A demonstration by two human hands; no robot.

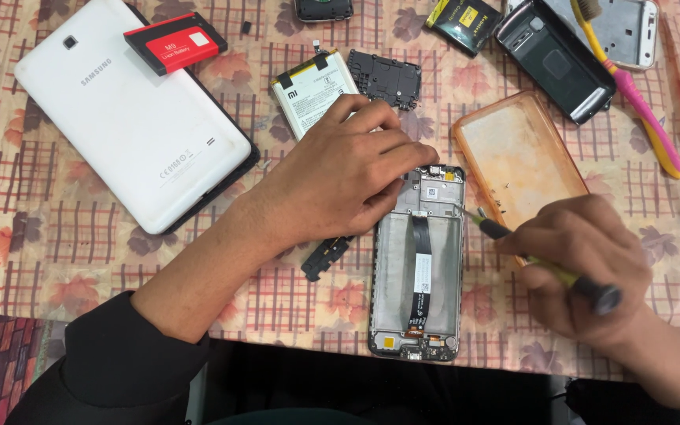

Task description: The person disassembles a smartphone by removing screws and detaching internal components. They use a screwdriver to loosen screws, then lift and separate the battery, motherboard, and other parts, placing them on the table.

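The opened phone (419,267) lies nearest, at the table's front edge, its back off and a black ribbon cable (421,271) running down the middle. The left hand (340,177) rests fingertips on its top end, grasping nothing. The right hand (584,267) is clenched around a screwdriver (541,264), tip beside the phone's right edge. Behind: an orange case (517,153), a white battery (308,90), a white tablet (131,110)
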